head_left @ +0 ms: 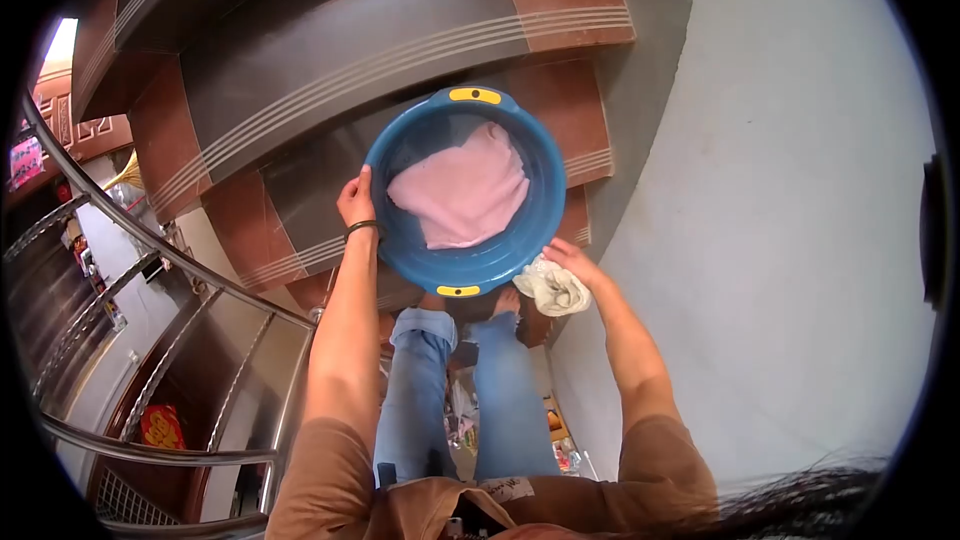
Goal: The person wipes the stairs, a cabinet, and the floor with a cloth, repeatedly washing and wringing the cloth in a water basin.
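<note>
A round blue plastic basin (547, 195) with yellow handle tabs is held in front of my body, above the stairs. In it lies a pink cloth (462, 187), loosely spread, with water apparently around it. My left hand (356, 200), wearing a dark band on the wrist, grips the basin's left rim with the thumb on top. At the lower right rim is my right hand (575, 262), its fingers closed around the basin's edge and a crumpled off-white cloth (555, 290). That cloth hangs outside the basin. Part of the right hand's grip is hidden.
Dark stair treads (350, 30) with red-brown ends and pale striped edges rise ahead. A metal railing (160, 240) curves along the left, with a lower area beyond it. On the right stands a pale wall (770, 190). My jeans-clad legs (420, 400) are below the basin.
</note>
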`<control>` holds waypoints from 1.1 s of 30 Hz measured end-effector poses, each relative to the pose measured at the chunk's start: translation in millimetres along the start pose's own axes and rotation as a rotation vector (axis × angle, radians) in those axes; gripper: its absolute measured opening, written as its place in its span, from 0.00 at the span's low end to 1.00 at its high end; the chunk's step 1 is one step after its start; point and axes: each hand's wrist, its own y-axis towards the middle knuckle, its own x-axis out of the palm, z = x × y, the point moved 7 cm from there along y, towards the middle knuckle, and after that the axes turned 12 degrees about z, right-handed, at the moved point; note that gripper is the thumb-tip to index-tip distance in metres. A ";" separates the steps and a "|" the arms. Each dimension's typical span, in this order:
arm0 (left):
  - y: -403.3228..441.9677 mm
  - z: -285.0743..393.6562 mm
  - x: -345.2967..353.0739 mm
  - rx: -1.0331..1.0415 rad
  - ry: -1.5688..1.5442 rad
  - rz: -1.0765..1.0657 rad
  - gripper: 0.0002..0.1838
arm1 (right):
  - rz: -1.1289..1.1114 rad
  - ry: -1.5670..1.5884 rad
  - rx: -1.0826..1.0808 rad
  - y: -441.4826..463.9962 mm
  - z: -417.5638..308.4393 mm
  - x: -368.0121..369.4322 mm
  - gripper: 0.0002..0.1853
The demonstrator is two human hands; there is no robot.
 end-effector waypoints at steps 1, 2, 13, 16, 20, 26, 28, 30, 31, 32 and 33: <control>-1.0 -2.3 -0.9 -0.028 -0.015 0.015 0.23 | -0.021 0.081 0.083 -1.4 5.5 0.6 0.14; -1.4 -3.9 -0.6 -0.053 -0.032 0.030 0.24 | -0.010 0.048 0.064 -0.1 6.1 0.8 0.14; -112.5 86.3 -73.3 -0.099 -0.066 0.326 0.29 | -0.146 0.053 -0.026 -102.1 -62.9 -18.7 0.14; -142.2 148.1 -75.3 -0.175 -0.260 0.297 0.26 | -0.165 -0.058 -0.094 -133.1 -129.6 -27.8 0.12; -155.3 219.2 -98.1 -0.125 -0.384 0.220 0.20 | -0.241 -0.178 -0.139 -171.2 -219.1 -24.2 0.11; -112.6 335.1 -89.7 0.072 -0.362 0.202 0.13 | -0.303 -0.162 -0.363 -185.0 -372.0 -12.3 0.10; -98.0 394.2 -71.2 0.136 -0.401 0.139 0.11 | -0.284 -0.130 -0.464 -173.4 -428.3 -4.7 0.12; -70.3 444.1 -55.7 0.235 -0.352 0.103 0.12 | -0.219 -0.136 -0.547 -165.8 -486.0 5.0 0.16; -27.0 452.6 -52.0 0.280 -0.355 0.086 0.13 | -0.218 -0.109 -0.594 -165.1 -515.8 13.3 0.17; -10.4 473.6 -41.9 0.293 -0.326 0.061 0.13 | -0.223 -0.099 -0.611 -160.0 -540.9 20.1 0.17; -2.3 495.6 -33.5 0.355 -0.351 0.098 0.15 | -0.216 -0.082 -0.622 -151.7 -563.0 25.9 0.17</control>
